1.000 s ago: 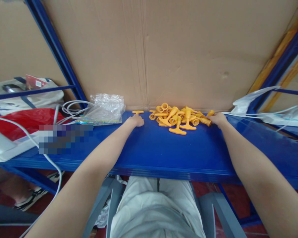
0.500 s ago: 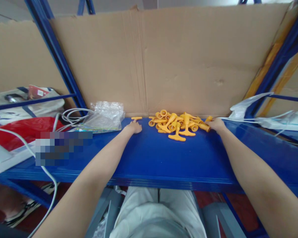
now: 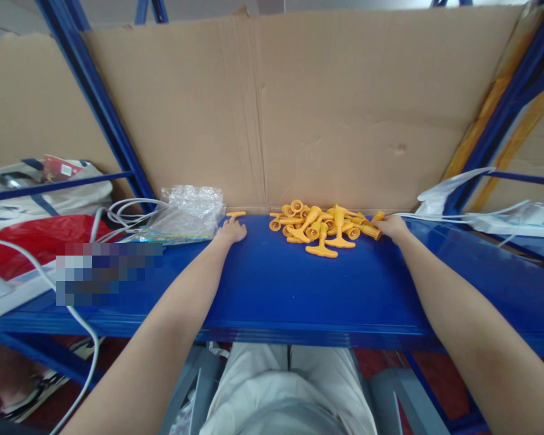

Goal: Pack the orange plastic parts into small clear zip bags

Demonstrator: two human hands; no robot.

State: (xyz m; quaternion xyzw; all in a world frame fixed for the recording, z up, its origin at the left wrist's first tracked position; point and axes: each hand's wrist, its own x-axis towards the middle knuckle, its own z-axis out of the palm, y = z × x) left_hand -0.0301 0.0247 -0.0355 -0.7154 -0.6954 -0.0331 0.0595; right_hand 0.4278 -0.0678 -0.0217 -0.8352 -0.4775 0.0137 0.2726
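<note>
Brown cardboard (image 3: pixel 335 109) (creased), pale bag (image 3: pixel 81 194)

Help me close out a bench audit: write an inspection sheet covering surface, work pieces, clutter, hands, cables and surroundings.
Surface: blue table, shiny.
Work pieces: yellow pile near the back, T-shaped handles and round open ends showing; one lone piece to its left.
Clutter: clear bag and red item left; white plastic right; one left-side item is blurred out.
Grips: left grip by the lone piece, right grip at the pile's right end; grasp unclear for both.
Cables: white cable hanging past the front edge; others on both sides.
Surroundings: cardboard behind, blue frame, grey chair.
</note>
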